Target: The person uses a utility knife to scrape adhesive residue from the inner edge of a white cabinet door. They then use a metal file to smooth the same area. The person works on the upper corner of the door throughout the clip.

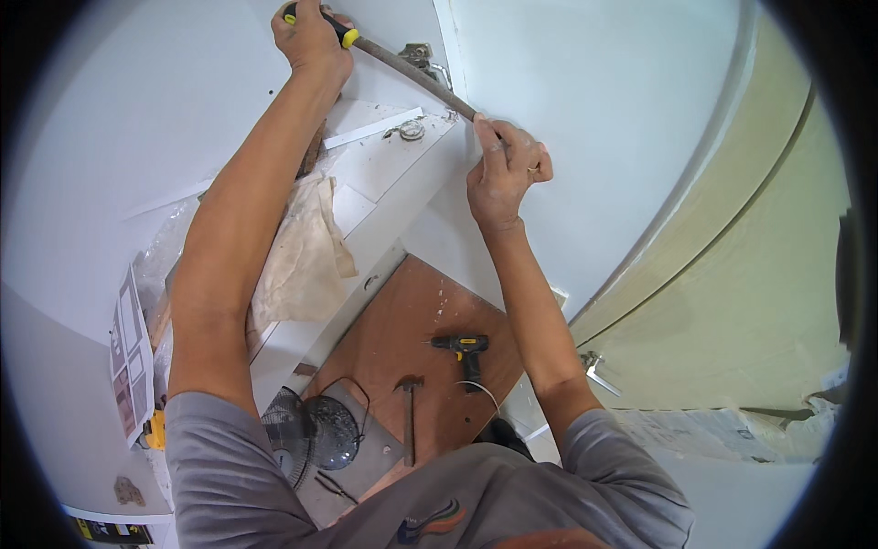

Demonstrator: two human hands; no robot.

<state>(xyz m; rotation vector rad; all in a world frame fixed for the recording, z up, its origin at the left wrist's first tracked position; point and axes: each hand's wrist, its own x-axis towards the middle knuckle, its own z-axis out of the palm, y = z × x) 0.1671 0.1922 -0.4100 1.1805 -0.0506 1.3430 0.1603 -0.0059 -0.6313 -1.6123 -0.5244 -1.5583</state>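
Observation:
A long grey metal file [412, 71] with a black and yellow handle slants across the top of the view. My left hand [311, 41] is wrapped round its handle at the upper left. Lower and to the right, my right hand [503, 174] pinches the file's far end between thumb and fingers. The file passes in front of a metal cabinet hinge [417, 55] on the white panel. It lies near the edge of a white door or panel [585, 119]; whether it touches that edge, I cannot tell.
A white ledge [402, 156] below carries a white strip [375, 127], a coil of wire [412, 131] and a beige cloth [306, 247]. Lower down are a brown board [402, 311], a cordless drill [468, 352], a hammer [409, 412], pliers [336, 488] and a fan [331, 430].

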